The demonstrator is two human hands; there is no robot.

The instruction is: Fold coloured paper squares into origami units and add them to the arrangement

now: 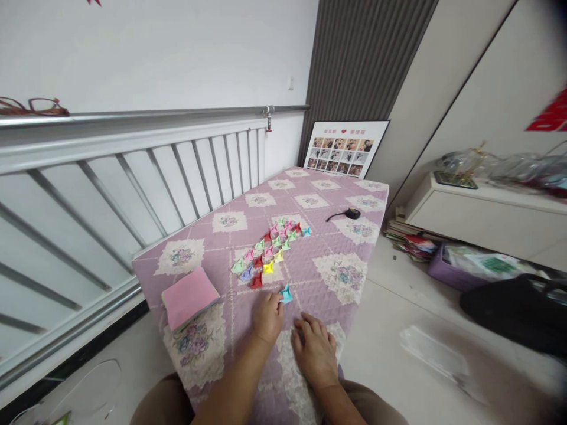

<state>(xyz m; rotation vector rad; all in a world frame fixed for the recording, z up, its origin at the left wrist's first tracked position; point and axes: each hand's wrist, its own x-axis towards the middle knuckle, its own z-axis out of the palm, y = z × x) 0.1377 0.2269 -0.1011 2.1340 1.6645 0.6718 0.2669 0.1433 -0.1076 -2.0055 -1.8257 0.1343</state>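
Observation:
Between the fingertips of my left hand (267, 317) is a light-blue folded paper piece (287, 294), held just above or on the tablecloth; I cannot tell which. My right hand (315, 349) lies flat on the cloth to the right, fingers stretched, holding nothing. Beyond my left hand, several folded paper pieces stand in slanting rows, among them a dark red one (256, 280), a yellow one (268, 267), a purple one (247, 273) and a blue one (306, 231) at the far right end. To the left rests a stack of square paper (190, 298) with a pink sheet on top.
A purple flowered tablecloth (296, 265) covers the table. Near its right side lies a small black object with a strap (352, 213). A white radiator (199, 171) borders the left edge, and a framed photo board (343, 147) leans at the far end.

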